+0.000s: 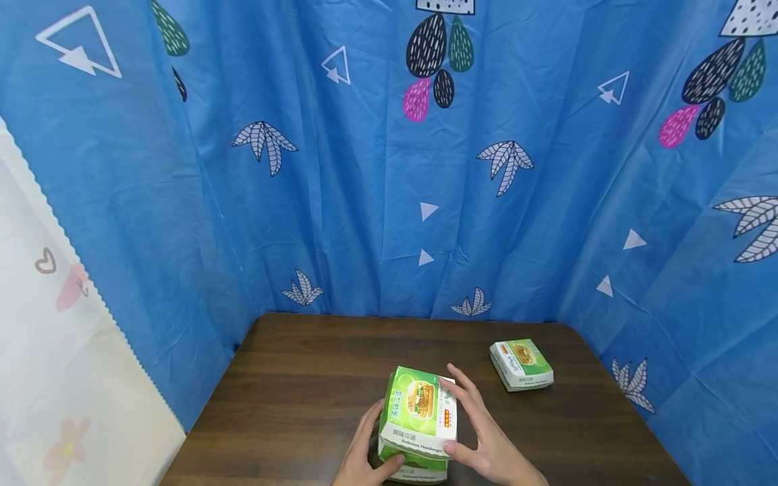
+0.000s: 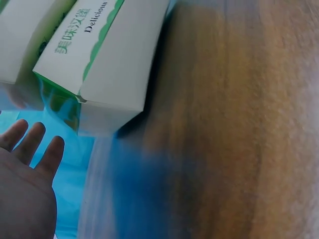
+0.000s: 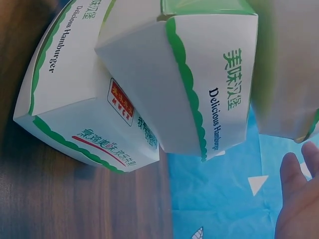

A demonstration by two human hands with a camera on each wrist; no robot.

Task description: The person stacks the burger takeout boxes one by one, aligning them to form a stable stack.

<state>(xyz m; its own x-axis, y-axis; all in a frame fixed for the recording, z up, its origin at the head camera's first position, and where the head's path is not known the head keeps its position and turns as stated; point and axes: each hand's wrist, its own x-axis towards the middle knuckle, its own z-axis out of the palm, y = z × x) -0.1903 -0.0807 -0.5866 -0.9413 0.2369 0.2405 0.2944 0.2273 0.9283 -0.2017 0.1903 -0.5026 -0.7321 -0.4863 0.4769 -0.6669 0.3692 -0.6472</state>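
Note:
Between my two hands is a green-and-white hamburger box (image 1: pixel 418 408), tilted above other boxes of its kind. My left hand (image 1: pixel 363 452) holds its left side, thumb at the lower front corner. On the right side, my right hand (image 1: pixel 486 439) grips it with fingers at the back edge and thumb at the front. Beneath it shows the green lid of another box (image 1: pixel 428 463). The right wrist view has a lower box (image 3: pixel 75 99) at left, a middle box (image 3: pixel 214 84), and the white underside of the held box (image 3: pixel 284 74) by my fingers (image 3: pixel 291 174).
Another hamburger box (image 1: pixel 523 364) stands alone at the back right of the dark wooden table (image 1: pixel 304 378). A blue patterned curtain (image 1: pixel 365 169) hangs behind and around the table. A pale curtain (image 1: pixel 61 337) hangs at left.

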